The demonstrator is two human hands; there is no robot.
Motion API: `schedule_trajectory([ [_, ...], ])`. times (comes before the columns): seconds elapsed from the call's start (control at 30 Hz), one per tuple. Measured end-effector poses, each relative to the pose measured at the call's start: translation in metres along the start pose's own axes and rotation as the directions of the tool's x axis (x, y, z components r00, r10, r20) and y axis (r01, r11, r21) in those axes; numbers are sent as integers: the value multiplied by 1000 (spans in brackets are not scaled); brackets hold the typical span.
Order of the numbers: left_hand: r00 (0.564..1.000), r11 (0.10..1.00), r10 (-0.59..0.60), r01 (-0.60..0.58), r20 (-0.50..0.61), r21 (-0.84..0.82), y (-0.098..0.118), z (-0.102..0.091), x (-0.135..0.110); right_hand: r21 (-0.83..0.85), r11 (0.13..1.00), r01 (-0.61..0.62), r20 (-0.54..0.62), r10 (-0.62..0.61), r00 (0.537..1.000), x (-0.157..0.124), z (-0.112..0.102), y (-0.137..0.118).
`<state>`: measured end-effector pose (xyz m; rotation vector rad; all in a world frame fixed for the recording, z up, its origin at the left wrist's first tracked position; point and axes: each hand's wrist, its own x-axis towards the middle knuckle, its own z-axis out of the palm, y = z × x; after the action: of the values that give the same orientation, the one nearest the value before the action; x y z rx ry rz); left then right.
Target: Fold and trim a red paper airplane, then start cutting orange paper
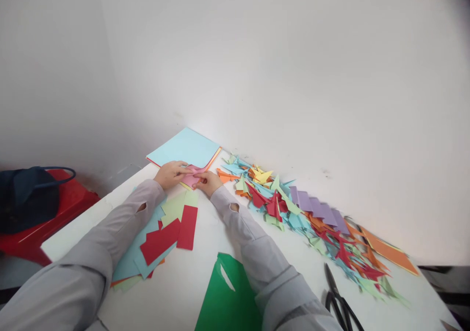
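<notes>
A pink sheet of paper [190,179] lies between both hands near the far left of the table, partly hidden by the fingers. My left hand [170,174] is closed at its left side, fingertips pressed on its upper part. At the right edge, my right hand [208,183] pinches the paper between thumb and fingers. Part of the pink paper looks raised or folded under the fingertips. Directly behind the hands is a stack of large coloured sheets with a light blue sheet [185,147] on top. Green paper strips [174,207] lie just in front of the hands.
Red paper pieces [187,228] and blue ones overlap between my arms. A long pile of folded paper shapes [273,201] runs along the wall, with purple pieces [319,209] beside it. Black scissors [338,296] and a green sheet [227,296] lie nearer. A red stool [73,199] stands left.
</notes>
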<state>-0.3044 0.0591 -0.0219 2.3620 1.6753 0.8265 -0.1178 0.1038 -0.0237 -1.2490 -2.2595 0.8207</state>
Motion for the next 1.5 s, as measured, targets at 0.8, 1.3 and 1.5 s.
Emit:
schedule_trajectory([
  [0.8,987,988,-133,125,-88,-91,-5,4,0,647,549,-529,217,532,818,-17,-1,-25],
  [1.3,969,978,-193,178,-156,-107,0,8,0,806,129,-578,353,679,644,-7,3,-48],
  [1.5,975,975,-185,166,-125,-149,8,5,0,853,51,-519,396,584,709,3,4,-50],
])
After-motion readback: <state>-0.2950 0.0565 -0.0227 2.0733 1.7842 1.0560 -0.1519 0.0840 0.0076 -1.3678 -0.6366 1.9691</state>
